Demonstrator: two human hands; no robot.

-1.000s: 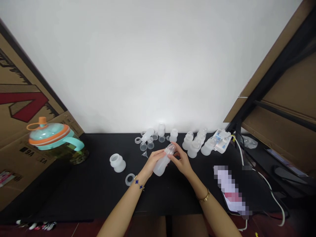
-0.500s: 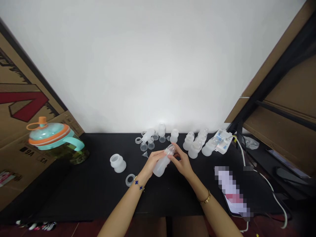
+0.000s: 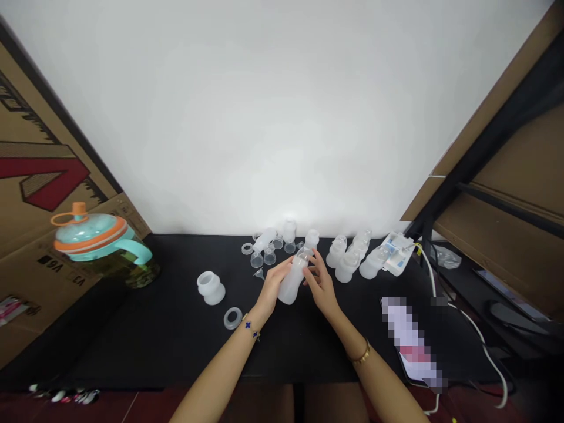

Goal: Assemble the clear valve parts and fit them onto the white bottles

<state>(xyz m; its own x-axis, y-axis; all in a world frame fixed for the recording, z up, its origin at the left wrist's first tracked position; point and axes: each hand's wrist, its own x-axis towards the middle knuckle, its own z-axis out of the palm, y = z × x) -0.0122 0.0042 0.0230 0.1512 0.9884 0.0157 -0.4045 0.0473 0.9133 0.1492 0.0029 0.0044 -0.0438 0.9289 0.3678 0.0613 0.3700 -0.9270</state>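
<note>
A frosted white baby bottle (image 3: 289,286) with a clear domed cap (image 3: 302,257) is tilted above the black table, its top pointing away and slightly right. My left hand (image 3: 271,292) is closed around the bottle's left side. Beside the cap and shoulder, my right hand (image 3: 324,288) has its fingers apart and curved; whether the fingertips touch the bottle is hard to tell. Left of my hands are a wide-necked white bottle body (image 3: 211,288), standing with its mouth uncovered, and a translucent ring (image 3: 232,318) lying by my left wrist.
Clear caps (image 3: 269,254), rings and a small funnel-shaped nipple (image 3: 259,273) lie behind my hands. Several capped bottles (image 3: 348,265) stand right of them, near a white power strip (image 3: 399,252). A phone (image 3: 412,343) and white cable (image 3: 476,333) lie right; a large jug (image 3: 106,249) stands left.
The bottle is now more upright and slightly farther from me. My right fingers have loosened from the cap and spread. My left hand still holds the bottle.
</note>
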